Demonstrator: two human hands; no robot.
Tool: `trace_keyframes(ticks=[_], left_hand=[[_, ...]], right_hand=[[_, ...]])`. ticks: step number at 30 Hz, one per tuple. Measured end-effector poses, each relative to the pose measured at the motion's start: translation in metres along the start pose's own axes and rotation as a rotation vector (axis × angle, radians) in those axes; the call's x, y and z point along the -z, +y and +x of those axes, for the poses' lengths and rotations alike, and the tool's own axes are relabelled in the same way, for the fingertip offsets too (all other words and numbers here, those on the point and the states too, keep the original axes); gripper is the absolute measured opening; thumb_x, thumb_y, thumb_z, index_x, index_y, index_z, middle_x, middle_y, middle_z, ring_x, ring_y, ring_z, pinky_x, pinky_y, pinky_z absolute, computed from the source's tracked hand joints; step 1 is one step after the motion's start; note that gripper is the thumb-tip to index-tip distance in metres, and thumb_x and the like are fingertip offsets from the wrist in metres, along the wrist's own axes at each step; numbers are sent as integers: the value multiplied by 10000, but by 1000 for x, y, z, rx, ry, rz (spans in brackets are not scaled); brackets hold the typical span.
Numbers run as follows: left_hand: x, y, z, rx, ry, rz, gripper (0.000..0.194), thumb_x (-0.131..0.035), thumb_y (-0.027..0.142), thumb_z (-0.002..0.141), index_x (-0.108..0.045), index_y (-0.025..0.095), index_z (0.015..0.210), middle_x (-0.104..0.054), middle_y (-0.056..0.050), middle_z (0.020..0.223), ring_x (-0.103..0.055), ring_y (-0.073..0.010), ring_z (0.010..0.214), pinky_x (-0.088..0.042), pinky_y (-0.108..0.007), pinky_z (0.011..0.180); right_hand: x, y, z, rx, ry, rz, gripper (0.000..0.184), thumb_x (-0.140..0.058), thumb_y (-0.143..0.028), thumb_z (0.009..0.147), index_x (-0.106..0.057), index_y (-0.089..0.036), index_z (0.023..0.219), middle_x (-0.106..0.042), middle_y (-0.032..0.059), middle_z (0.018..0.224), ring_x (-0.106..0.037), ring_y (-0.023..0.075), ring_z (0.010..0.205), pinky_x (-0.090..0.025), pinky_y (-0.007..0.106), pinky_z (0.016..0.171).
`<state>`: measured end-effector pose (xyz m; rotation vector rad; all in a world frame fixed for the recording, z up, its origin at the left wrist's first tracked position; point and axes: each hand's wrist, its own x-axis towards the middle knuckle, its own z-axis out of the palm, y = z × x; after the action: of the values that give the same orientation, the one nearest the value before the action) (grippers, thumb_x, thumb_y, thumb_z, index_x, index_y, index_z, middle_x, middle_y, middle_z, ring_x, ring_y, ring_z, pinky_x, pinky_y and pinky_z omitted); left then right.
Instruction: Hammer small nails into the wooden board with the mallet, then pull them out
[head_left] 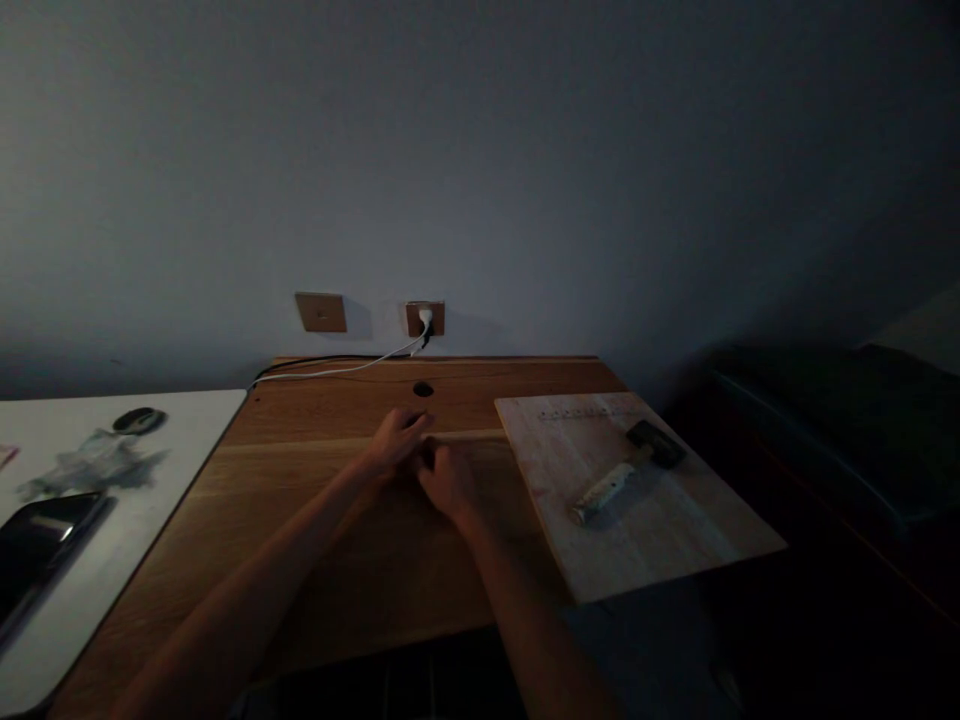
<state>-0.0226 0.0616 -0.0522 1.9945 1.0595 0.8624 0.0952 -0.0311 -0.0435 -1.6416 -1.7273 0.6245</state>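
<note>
Both my hands are close together over the middle of the wooden desk [337,540]. My left hand [397,440] has its fingers curled inward, the thumb side toward the right hand. Just right of it and a little nearer, my right hand [448,480] is closed, thumb and forefinger toward the left. A small dark patch shows between the fingertips; whether it is a thing or shadow, I cannot make out. To the right, a hammer [607,492] with a dark block head and pale worn handle lies on a light wooden board [555,520], apart from both hands.
A row of small marks or pieces [577,413] runs along the board's far edge. Behind are a cable hole [423,389] and a wall socket [425,318] with cables. On the left, a white table [187,430] holds a phone-like device [45,540], crumpled plastic [97,465] and a dark oval object [139,420].
</note>
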Motion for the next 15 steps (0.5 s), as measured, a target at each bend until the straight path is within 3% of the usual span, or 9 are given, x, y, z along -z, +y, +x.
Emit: trace_keyframes(ticks=[5,15], left_hand=[[-2,-6,-34,-31,-10,57,398,-463,482,913,-508,193,642,-521,14,589,-475,-138,581,-310,-260,577],[-2,-5,-34,-47,-34,127,367,-444,416,962,-506,199,672,-558,2,612,-514,-142,576,-330,-261,579]], right_hand=[[-1,7,-2,20,51,42,140,-575,-130,928,-701,-191,926,-789,86,914,-713,215,831,-464,280,726],[-5,13,0,44,64,34,156,-554,-136,916,-692,-206,895,-761,54,847,-687,199,781,-489,280,713]])
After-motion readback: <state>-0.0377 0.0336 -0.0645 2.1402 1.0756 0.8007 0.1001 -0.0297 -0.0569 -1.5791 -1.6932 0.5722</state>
